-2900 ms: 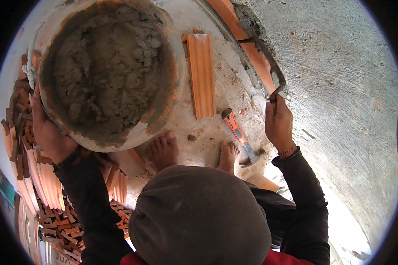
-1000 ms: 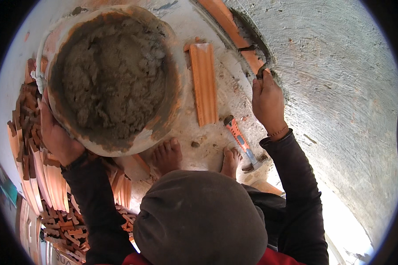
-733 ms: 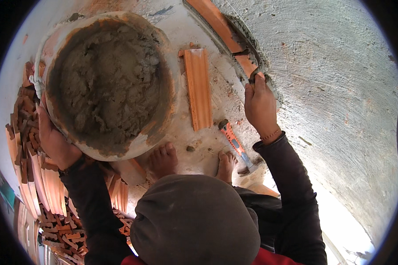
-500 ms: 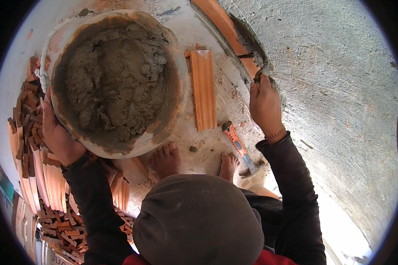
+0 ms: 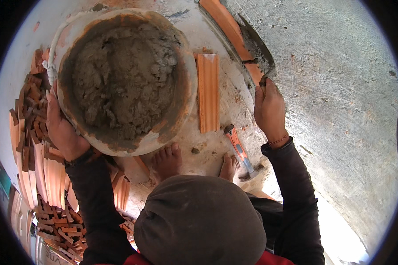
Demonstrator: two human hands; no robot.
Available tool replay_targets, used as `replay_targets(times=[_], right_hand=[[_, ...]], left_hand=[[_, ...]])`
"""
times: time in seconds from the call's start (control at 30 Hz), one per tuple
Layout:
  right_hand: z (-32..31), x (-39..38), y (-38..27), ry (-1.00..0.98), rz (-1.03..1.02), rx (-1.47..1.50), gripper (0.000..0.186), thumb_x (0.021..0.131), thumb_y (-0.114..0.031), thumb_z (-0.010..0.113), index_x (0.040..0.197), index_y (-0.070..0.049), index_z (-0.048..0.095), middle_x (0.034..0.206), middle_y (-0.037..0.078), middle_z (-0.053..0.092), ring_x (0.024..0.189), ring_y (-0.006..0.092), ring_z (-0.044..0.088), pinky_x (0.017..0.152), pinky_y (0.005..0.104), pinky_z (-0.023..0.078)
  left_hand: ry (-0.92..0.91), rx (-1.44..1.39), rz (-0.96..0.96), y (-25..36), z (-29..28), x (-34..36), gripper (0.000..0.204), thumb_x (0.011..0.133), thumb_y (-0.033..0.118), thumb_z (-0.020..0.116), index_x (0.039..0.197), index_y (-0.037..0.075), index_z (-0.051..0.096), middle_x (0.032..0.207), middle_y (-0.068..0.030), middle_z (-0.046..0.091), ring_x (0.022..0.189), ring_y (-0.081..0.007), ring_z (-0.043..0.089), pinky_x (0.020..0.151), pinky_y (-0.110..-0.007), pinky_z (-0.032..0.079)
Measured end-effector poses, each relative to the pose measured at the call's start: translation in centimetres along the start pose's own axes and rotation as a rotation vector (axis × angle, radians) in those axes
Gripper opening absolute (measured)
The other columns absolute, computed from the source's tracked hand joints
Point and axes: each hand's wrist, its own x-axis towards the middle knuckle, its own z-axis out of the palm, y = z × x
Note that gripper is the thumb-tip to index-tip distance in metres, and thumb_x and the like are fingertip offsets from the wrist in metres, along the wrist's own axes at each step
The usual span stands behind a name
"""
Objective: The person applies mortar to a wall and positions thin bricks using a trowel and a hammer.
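Observation:
My left hand point(image 5: 66, 128) is closed on the outer left rim of a round bucket point(image 5: 188, 79) with a pale, smeared rim. Grey wet mortar point(image 5: 124, 84) fills much of it. At the wall's foot, my right hand point(image 5: 270, 110) grips the handle of a trowel point(image 5: 257, 42). Its dark, mortar-smeared blade points away from me, along the wall beside a row of orange clay tile strips point(image 5: 227, 28). A loose grooved clay tile point(image 5: 208, 92) lies on the floor between bucket and wall.
An orange-and-grey hammer point(image 5: 239, 150) lies near my right foot. Stacked clay tile pieces point(image 5: 48, 176) crowd the left side, by a pale rope point(image 5: 51, 62) at the bucket. The rough grey plastered wall point(image 5: 336, 88) rises on the right.
The bucket has shifted slightly right, nearer the loose tile, with my left hand still on it. The whole view has also shifted a little. My right hand keeps its grip on the trowel.

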Motion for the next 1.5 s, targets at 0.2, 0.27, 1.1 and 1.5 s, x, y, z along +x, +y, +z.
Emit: replay_targets(times=[0.2,0.27,1.1,1.5], right_hand=[[-0.5,0.0,-0.3,-0.033,0.011,-0.006,0.034,0.095,-0.010,0.057,0.122,0.009,0.050,0.097,0.031,0.064,0.083,0.0484,0.063,0.070,0.0533,0.050],[-0.7,-0.5,-0.5,0.001,0.026,-0.021,0.035,0.094,-0.010,0.058,0.123,0.008,0.050,0.096,0.030,0.065,0.083,0.0489,0.063,0.069,0.0532,0.050],[-11.5,4.4,-21.8,-0.392,-0.625,-0.494,0.020,0.089,-0.016,0.066,0.102,-0.003,0.058,0.086,0.014,0.062,0.080,0.0343,0.066,0.067,0.0453,0.053],[-9.9,6.2,-18.0,-0.720,-0.612,0.037,0.024,0.093,-0.021,0.067,0.092,0.003,0.066,0.065,0.017,0.058,0.058,0.0320,0.057,0.057,0.0419,0.045]], left_hand=[[-0.008,-0.030,-0.003,-0.1,-0.3,0.2,0.047,0.109,0.027,0.036,0.140,-0.006,0.047,0.136,-0.0149,0.057,0.122,-0.0247,0.058,0.106,-0.038,0.046],[-0.001,-0.028,0.001,-0.1,-0.4,0.1,0.047,0.109,0.027,0.036,0.140,-0.006,0.047,0.136,-0.0147,0.057,0.122,-0.0243,0.058,0.106,-0.038,0.046],[0.057,0.070,0.196,-1.2,-1.2,0.7,0.043,0.105,0.028,0.054,0.133,-0.005,0.059,0.122,-0.0076,0.066,0.106,-0.0121,0.060,0.094,-0.026,0.048],[0.065,0.045,0.210,-1.5,-1.2,0.7,0.041,0.105,0.026,0.054,0.131,-0.005,0.060,0.122,-0.0073,0.065,0.108,-0.0116,0.059,0.096,-0.026,0.046]])
